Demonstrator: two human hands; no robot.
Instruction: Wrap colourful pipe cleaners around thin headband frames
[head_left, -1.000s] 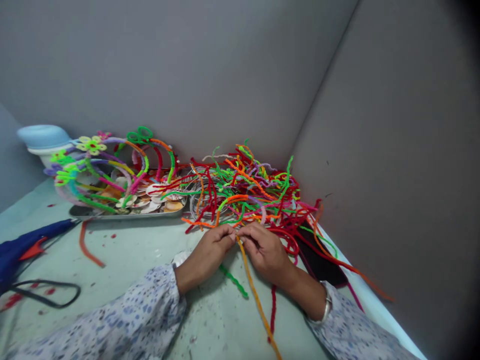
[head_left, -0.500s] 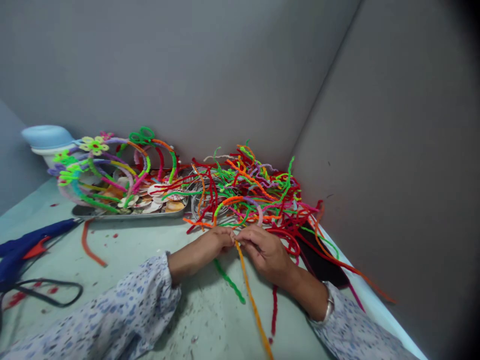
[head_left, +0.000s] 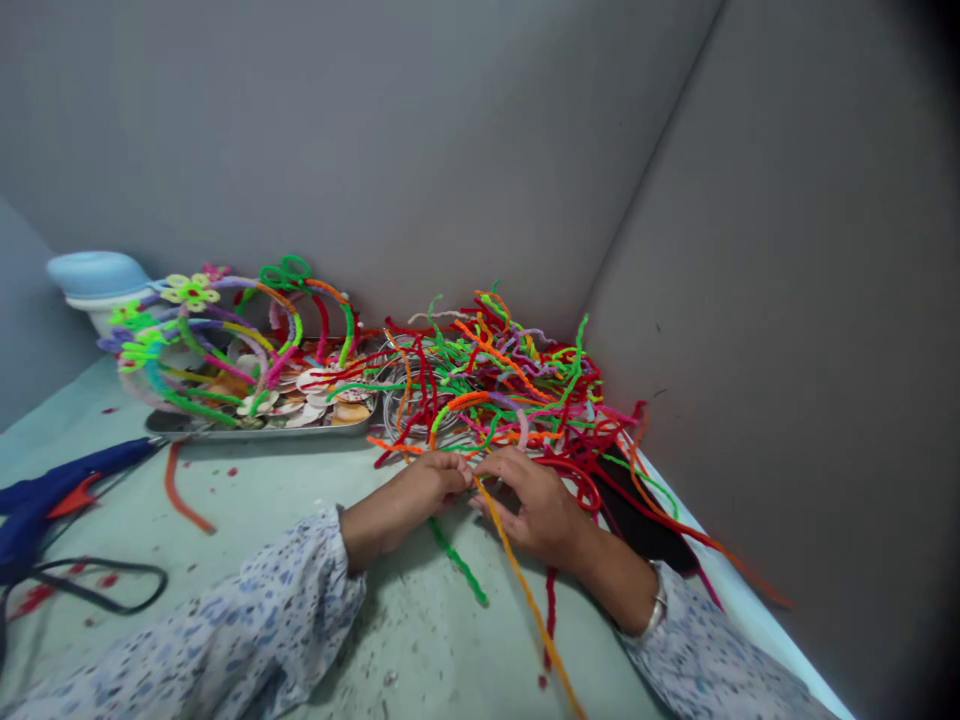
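My left hand (head_left: 420,492) and my right hand (head_left: 534,505) meet at the middle of the table, fingertips almost touching. Between them runs an orange-yellow pipe cleaner (head_left: 525,585), its upper end in my closed fingers and its long tail reaching down toward me. Just beyond my hands stands an arch wrapped in green, orange and lilac fuzzy wire (head_left: 471,398); its lower ends are hidden behind the fingers. My right fingers are bent around the pipe cleaner near its top. A green pipe cleaner (head_left: 459,562) lies below my left hand, a dark red one (head_left: 550,625) below my right.
A heap of coloured pipe cleaners (head_left: 517,350) fills the back right beside coiled silvery wire (head_left: 394,405). Finished-looking fuzzy headbands (head_left: 262,285) stand on a metal tray (head_left: 285,432) of round pieces. At left lie a blue glue gun (head_left: 67,480) and a blue-lidded container (head_left: 97,275).
The tail of the orange-yellow pipe cleaner has swung to the right. My right fingers have shifted slightly, with the lower ones opening a little; my left hand has barely moved.
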